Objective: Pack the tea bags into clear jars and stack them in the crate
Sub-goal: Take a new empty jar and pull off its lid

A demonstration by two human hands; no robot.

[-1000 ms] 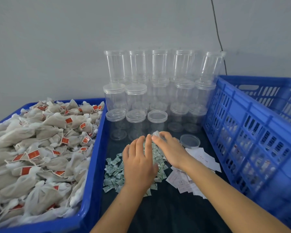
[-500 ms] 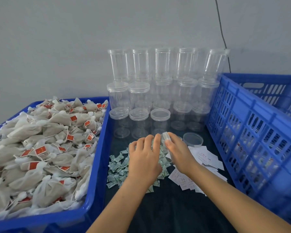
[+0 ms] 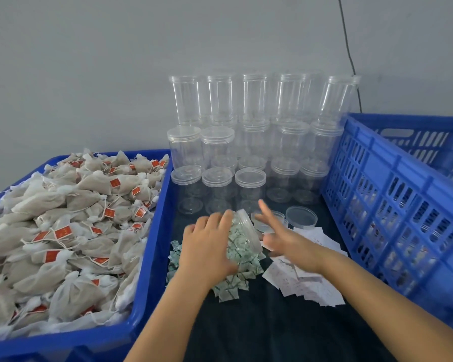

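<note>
My left hand (image 3: 207, 248) grips a clear jar (image 3: 245, 231) that lies tilted over a heap of small green-and-white packets (image 3: 230, 286) on the dark cloth. The jar's open mouth points up and to the right. My right hand (image 3: 281, 237) hovers just right of that mouth, blurred, fingers straight and spread, holding nothing. Beneath its fingers lies a clear lid (image 3: 266, 223), with a second lid (image 3: 301, 217) beside it. Tea bags (image 3: 71, 226) with red tags fill the blue bin (image 3: 152, 257) on the left. The blue slatted crate (image 3: 392, 205) stands on the right.
Several empty clear jars (image 3: 246, 142), some lidded, are stacked in tiers against the grey wall behind my hands. White paper slips (image 3: 306, 280) lie scattered on the cloth under my right forearm. A black cable (image 3: 347, 43) runs down the wall.
My right hand has come off the jar's mouth and swung right with its fingers spread. The tilted jar under my left hand now shows, and a lid lies beside it.
</note>
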